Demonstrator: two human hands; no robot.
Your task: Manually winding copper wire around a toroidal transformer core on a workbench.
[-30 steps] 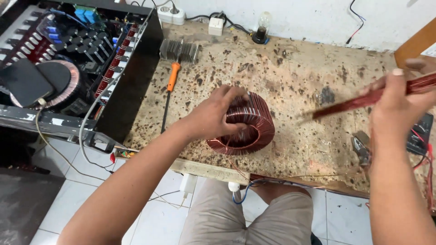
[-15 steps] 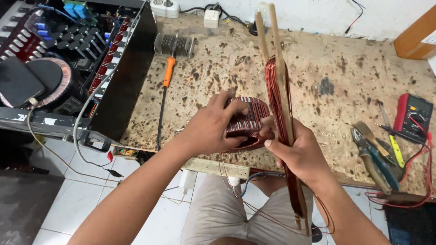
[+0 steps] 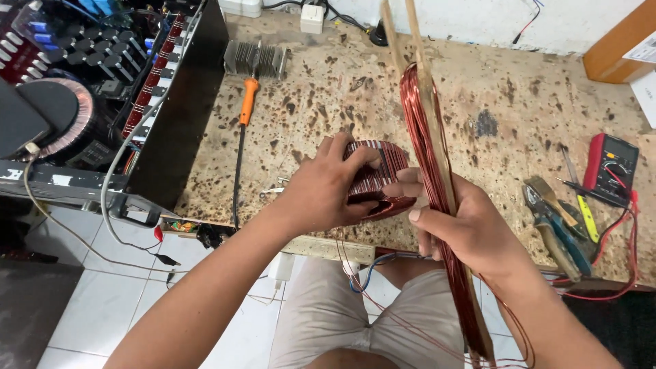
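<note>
A ring-shaped coil (image 3: 380, 179) wound with copper-red wire lies on the stained workbench (image 3: 478, 89) near its front edge. My left hand (image 3: 321, 184) grips the coil from the left, fingers over its top. My right hand (image 3: 459, 225) holds a long wooden stick (image 3: 422, 75) wrapped lengthwise with copper wire (image 3: 418, 130). The stick stands almost upright, its lower end down past my lap. It sits just right of the coil, and my right thumb touches the coil's edge. Thin wire strands trail from the stick toward the coil.
An open black amplifier chassis (image 3: 102, 89) fills the left of the bench. An orange-handled screwdriver (image 3: 242, 130) and a finned heatsink (image 3: 256, 60) lie beside it. At the right are a red multimeter (image 3: 610, 167), pliers (image 3: 557, 229) and leads. White floor tiles show below.
My right hand has brought the wire-wound stick from the far right in against the coil and turned it upright. My left hand has stayed on the coil throughout.
</note>
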